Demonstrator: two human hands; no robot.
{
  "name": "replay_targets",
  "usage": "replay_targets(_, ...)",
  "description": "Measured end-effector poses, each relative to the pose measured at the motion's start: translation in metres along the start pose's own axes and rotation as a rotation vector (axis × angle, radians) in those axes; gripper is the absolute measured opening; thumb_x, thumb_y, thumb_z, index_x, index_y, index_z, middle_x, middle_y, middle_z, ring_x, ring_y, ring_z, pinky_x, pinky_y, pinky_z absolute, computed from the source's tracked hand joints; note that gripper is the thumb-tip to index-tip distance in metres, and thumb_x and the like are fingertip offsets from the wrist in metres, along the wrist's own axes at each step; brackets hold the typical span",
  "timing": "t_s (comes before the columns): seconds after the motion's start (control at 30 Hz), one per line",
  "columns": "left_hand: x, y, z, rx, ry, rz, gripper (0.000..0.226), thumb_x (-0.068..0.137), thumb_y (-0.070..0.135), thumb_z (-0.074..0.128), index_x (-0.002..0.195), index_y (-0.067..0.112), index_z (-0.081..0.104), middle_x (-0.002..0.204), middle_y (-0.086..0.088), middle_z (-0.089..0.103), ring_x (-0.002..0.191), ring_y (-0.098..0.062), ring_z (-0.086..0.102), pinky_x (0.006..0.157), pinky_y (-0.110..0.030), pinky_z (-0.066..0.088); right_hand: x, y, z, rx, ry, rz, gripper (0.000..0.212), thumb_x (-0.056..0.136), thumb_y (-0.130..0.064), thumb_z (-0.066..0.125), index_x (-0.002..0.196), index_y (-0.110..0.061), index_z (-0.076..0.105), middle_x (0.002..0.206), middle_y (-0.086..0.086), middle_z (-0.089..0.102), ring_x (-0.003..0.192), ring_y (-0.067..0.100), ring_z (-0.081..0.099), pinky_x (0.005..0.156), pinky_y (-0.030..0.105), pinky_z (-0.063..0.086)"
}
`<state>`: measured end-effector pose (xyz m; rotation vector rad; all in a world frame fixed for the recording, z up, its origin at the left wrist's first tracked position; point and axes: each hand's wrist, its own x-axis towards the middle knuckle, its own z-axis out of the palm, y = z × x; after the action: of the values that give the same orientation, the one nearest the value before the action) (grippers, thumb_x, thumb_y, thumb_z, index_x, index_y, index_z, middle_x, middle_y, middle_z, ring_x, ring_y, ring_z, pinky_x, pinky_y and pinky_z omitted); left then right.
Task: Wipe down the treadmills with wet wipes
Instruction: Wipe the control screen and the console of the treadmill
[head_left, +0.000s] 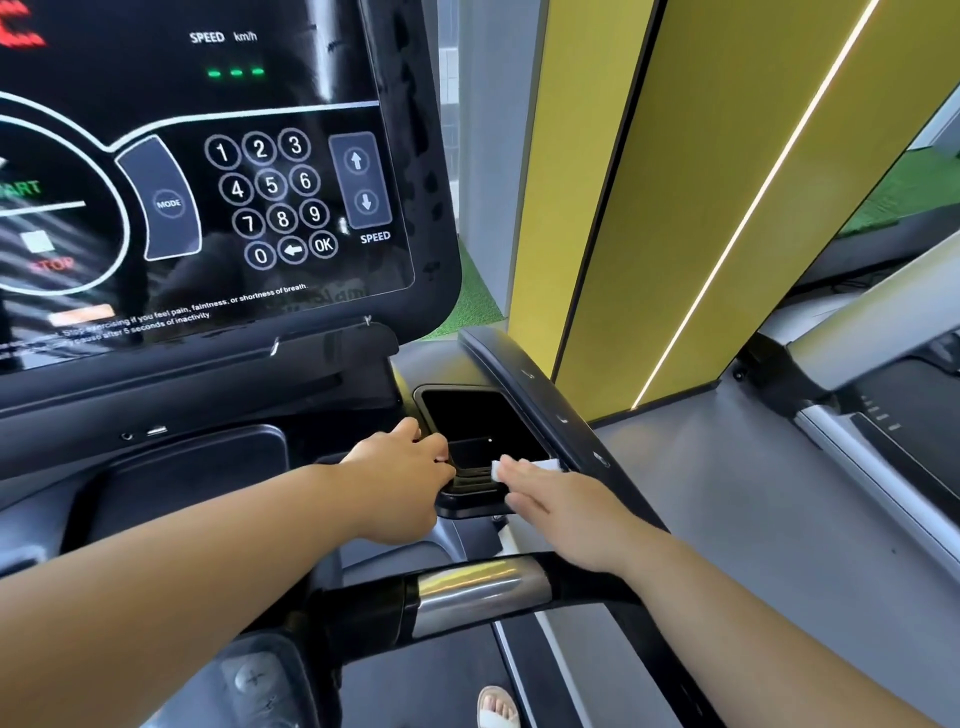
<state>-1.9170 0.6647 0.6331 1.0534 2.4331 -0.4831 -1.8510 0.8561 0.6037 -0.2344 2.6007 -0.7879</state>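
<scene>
On my feed the near treadmill (395, 322) is black and glossy. Its upright console (208, 182) shows a number keypad, a MODE key, SPEED arrows and three lit green dashes. Just right of the console sits a dark storage pocket (467, 410). The wet wipe (496, 472) is white and lies flat on the pocket's near right rim, mostly hidden under my right hand (561, 512). My left hand (405, 467) curls over the left rim. A second treadmill (883, 405) stands to the right.

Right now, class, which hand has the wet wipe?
The right hand, flat fingers pressing the white wet wipe on the rim of the tray; the left hand shows no wipe.
</scene>
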Motion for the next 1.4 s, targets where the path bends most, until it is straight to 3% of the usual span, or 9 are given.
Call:
replay_targets(0.47,0.003,0.006,-0.008,-0.013,-0.070,-0.034,0.042,0.097,0.032,0.037,0.136,0.018,0.042,0.131,-0.003,0.037,0.111,-0.027,0.034,0.094,-0.039,0.044,0.008,0.002,0.004,-0.123,0.062,-0.022,0.036,0.104,-0.023,0.035,0.139,-0.024,0.045,0.146,0.000,0.045,0.133,0.018,0.041,0.109,0.032,0.033)
replay_targets(0.53,0.004,0.009,-0.011,-0.016,-0.073,-0.028,0.041,0.098,0.033,0.035,0.135,0.018,0.042,0.131,-0.004,0.037,0.110,-0.027,0.034,0.095,-0.039,0.043,0.009,-0.002,0.006,0.044,0.053,-0.055,0.035,0.104,-0.024,0.037,0.117,-0.050,0.057,0.119,-0.009,0.063,0.113,0.006,0.055,0.110,0.032,0.034)
replay_targets(0.6,0.005,0.010,-0.012,-0.061,-0.072,-0.006,0.041,0.099,0.033,0.035,0.136,0.016,0.043,0.135,-0.004,0.036,0.116,-0.026,0.036,0.097,-0.040,0.042,0.007,0.009,0.004,0.191,0.088,-0.012,0.034,0.103,-0.033,0.037,0.093,-0.051,0.065,0.087,-0.006,0.066,0.088,0.007,0.060,0.104,0.034,0.041)
replay_targets(0.67,0.005,0.009,-0.012,-0.114,-0.073,0.017,0.042,0.099,0.032,0.036,0.137,0.015,0.043,0.139,-0.004,0.034,0.121,-0.024,0.036,0.100,-0.041,0.042,0.004,0.028,-0.001,0.215,0.098,0.077,0.031,0.101,-0.038,0.038,0.112,-0.028,0.065,0.103,0.010,0.065,0.101,0.023,0.060,0.097,0.030,0.041)
replay_targets(0.73,0.005,0.007,-0.011,-0.122,-0.069,0.032,0.043,0.099,0.033,0.036,0.138,0.015,0.041,0.141,-0.003,0.033,0.123,-0.023,0.036,0.101,-0.040,0.041,0.000,0.039,-0.003,0.120,0.083,0.116,0.032,0.102,-0.028,0.036,0.127,-0.033,0.057,0.116,0.003,0.062,0.108,0.022,0.056,0.096,0.028,0.041)
replay_targets(0.87,0.005,0.009,-0.011,-0.105,-0.057,0.030,0.043,0.099,0.034,0.037,0.137,0.016,0.042,0.140,-0.002,0.034,0.121,-0.022,0.037,0.101,-0.040,0.041,0.003,0.028,0.001,-0.024,0.124,0.056,0.033,0.102,-0.016,0.034,0.128,-0.022,0.054,0.092,-0.015,0.044,0.088,0.009,0.039,0.075,0.005,0.033)
replay_targets(1.07,0.006,0.011,-0.013,-0.082,-0.057,0.027,0.043,0.099,0.035,0.036,0.137,0.017,0.042,0.138,-0.002,0.035,0.116,-0.021,0.039,0.098,-0.039,0.043,0.000,0.042,0.000,-0.118,0.143,-0.076,0.034,0.102,-0.028,0.037,0.128,-0.039,0.055,0.107,-0.021,0.054,0.108,0.000,0.049,0.092,0.016,0.034)
replay_targets(1.27,0.006,0.012,-0.012,-0.072,-0.043,0.015,0.044,0.099,0.037,0.035,0.138,0.018,0.041,0.138,-0.002,0.035,0.118,-0.022,0.038,0.097,-0.039,0.044,0.001,0.039,0.005,-0.125,0.142,0.066,0.041,0.101,-0.015,0.035,0.139,-0.025,0.046,0.135,0.001,0.054,0.119,0.019,0.053,0.099,0.030,0.041)
replay_targets(1.4,0.008,0.014,-0.014,-0.066,-0.053,0.013,0.044,0.099,0.038,0.035,0.137,0.017,0.042,0.136,-0.003,0.036,0.115,-0.023,0.039,0.095,-0.040,0.045,-0.004,0.042,0.007,-0.072,0.159,0.063,0.049,0.100,-0.008,0.036,0.146,-0.026,0.037,0.150,-0.008,0.037,0.137,0.012,0.036,0.111,0.025,0.029)
